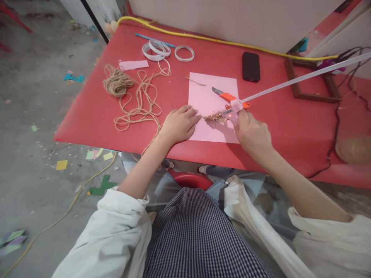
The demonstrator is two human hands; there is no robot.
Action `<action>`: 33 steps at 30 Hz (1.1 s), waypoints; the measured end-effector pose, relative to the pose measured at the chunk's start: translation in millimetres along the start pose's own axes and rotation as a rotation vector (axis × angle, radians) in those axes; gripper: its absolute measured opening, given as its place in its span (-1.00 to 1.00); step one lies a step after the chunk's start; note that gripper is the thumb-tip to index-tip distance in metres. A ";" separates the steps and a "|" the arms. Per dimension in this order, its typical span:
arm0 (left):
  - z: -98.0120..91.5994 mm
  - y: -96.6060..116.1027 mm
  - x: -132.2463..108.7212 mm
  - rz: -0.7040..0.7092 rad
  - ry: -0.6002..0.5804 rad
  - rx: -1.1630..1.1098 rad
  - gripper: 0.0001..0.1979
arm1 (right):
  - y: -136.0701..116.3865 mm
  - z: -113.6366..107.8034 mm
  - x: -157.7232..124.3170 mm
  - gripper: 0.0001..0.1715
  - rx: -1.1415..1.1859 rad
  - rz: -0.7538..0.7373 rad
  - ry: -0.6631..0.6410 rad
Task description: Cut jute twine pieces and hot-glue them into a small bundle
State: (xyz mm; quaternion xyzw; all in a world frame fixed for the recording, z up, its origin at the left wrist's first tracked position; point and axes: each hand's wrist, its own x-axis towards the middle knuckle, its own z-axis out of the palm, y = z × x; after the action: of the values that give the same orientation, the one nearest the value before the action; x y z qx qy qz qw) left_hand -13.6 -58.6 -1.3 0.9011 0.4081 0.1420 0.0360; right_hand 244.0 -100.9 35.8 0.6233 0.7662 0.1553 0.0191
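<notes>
Right hand [251,133] grips a hot glue gun [230,114].

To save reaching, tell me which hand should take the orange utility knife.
Left, probably: the left hand lies empty on the pink paper; the right hand holds a glue gun.

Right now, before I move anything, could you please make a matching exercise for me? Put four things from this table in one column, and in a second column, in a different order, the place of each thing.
Things:
1. Orange utility knife
2. Black phone
3. Jute twine
4. Long glue stick

Places:
A. Goes into the small glue gun in the right hand
B. Lies across the edge of the pink paper
C. Lies in a coil and loose loops on the red table, left of the paper
D. Lies on the table, beyond the paper

Pairs: 1-B, 2-D, 3-C, 4-A
</notes>
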 end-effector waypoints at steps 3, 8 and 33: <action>0.5 -0.8 0.0 0.002 -0.004 0.002 -0.55 | -0.2 -0.7 -0.4 -0.45 0.021 0.015 -0.026; 0.1 -1.0 -0.5 -0.004 -0.002 -0.007 -0.55 | 6.6 -0.7 -3.0 -0.44 0.177 0.059 -0.026; -19.0 -2.9 -7.9 -0.175 0.243 0.016 -0.63 | 36.2 -10.9 -1.2 -0.70 2.185 0.678 -0.677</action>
State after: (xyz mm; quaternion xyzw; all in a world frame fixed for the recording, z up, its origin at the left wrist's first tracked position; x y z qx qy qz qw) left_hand -26.1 -63.5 14.6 0.8386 0.4875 0.2429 -0.0085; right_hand 276.2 -98.1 55.4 0.4896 0.2452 -0.7543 -0.3623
